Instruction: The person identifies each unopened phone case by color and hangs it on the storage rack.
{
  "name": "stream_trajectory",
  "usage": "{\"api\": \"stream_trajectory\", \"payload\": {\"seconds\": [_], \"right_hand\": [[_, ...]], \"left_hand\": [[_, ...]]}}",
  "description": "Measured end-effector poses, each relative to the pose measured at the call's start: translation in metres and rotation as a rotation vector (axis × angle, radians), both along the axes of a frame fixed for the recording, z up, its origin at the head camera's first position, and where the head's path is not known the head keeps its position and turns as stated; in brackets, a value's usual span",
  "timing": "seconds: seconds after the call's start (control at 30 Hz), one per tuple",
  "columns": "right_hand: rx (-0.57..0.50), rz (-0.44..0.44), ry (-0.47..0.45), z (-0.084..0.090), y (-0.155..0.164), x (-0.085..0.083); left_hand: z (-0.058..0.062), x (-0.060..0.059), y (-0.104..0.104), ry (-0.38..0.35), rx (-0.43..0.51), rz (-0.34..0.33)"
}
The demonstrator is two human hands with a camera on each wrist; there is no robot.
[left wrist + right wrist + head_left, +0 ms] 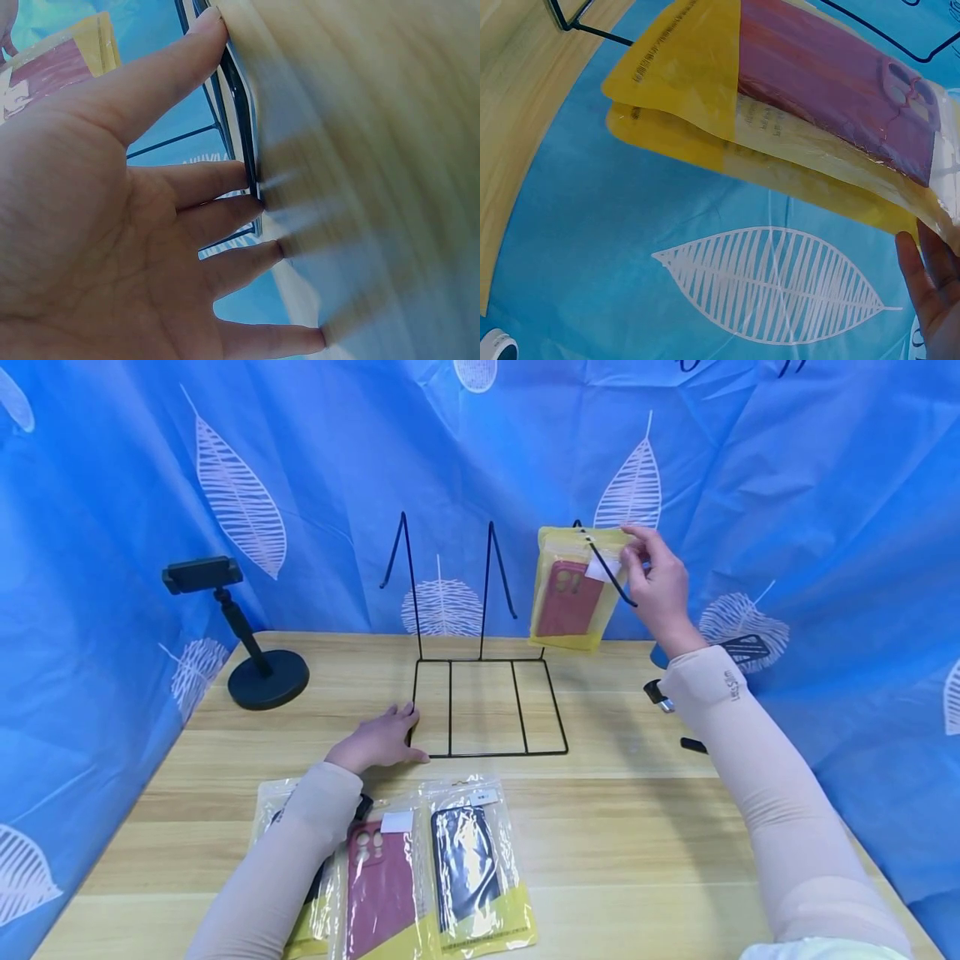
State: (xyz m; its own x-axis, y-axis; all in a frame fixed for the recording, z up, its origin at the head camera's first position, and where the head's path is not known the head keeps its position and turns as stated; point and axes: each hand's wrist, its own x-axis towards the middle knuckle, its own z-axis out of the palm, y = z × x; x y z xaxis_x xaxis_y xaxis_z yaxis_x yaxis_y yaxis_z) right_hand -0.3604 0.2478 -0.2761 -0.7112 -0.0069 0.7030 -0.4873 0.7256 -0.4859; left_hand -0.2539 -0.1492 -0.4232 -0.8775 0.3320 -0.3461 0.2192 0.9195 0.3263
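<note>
Packet (572,589) of a red phone case, up at the right-hand hook of the black wire rack (486,706). From the head view I see my right hand (658,589) pinching its top edge, thumb and forefinger closed on the white label area by the hang hole, other fingers curled loosely behind. I judge it light and floppy: thin glossy plastic bag, so slippery, with a stiffer case inside that gives the middle some body. Not fragile. Best hold, I'd say, is the top header right beside the hole, where I have it; gripping lower on the slick film would likely let it slide or twist.

Looks: yellow backing and yellow bottom strip with small print, clear front, dark red case with camera cut-outs near the top, white sticker at the upper right corner. Right wrist view shows what seem to be two yellow layers together (780,127); I cannot tell if that's a second packet behind.

My left hand (378,739) lies flat on the wooden table (637,827), fingers spread and straight, fingertips (251,206) against the rack's base wire at its front left corner.

Three more packets (420,868) lie on the table's near edge, one partly under my left sleeve. Black phone stand (251,647) sits at far left.
</note>
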Motion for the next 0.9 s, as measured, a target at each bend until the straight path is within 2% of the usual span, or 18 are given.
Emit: {"api": "stream_trajectory", "payload": {"seconds": [0.2, 0.37, 0.43, 0.5, 0.57, 0.63, 0.77, 0.83, 0.9], "right_hand": [[-0.032, -0.013, -0.02, -0.007, 0.008, 0.006], [-0.083, -0.017, -0.061, -0.021, 0.015, 0.021], [-0.085, -0.023, -0.127, -0.031, 0.016, 0.032], [-0.063, -0.03, -0.246, -0.041, 0.016, 0.046], [0.003, -0.02, -0.389, -0.054, 0.015, 0.06], [0.116, 0.026, -0.564, -0.067, 0.01, 0.074], [0.422, 0.225, -0.847, -0.101, -0.006, 0.095], [0.56, 0.312, -0.905, -0.116, -0.017, 0.101], [0.678, 0.358, -0.912, -0.129, -0.026, 0.103]], "left_hand": [[-0.003, -0.001, 0.0, -0.002, -0.003, -0.003], [-0.004, -0.002, 0.0, 0.014, -0.007, -0.007], [-0.004, -0.002, 0.0, 0.015, -0.006, -0.009], [-0.004, -0.002, 0.0, 0.011, -0.002, -0.009], [-0.005, -0.002, 0.0, 0.005, 0.003, -0.007], [-0.005, -0.002, -0.001, 0.008, 0.009, -0.01], [-0.003, -0.002, -0.002, 0.015, 0.014, -0.013], [-0.003, -0.003, -0.002, 0.013, 0.015, -0.015], [-0.003, -0.004, -0.002, 0.004, 0.011, -0.014]]}}
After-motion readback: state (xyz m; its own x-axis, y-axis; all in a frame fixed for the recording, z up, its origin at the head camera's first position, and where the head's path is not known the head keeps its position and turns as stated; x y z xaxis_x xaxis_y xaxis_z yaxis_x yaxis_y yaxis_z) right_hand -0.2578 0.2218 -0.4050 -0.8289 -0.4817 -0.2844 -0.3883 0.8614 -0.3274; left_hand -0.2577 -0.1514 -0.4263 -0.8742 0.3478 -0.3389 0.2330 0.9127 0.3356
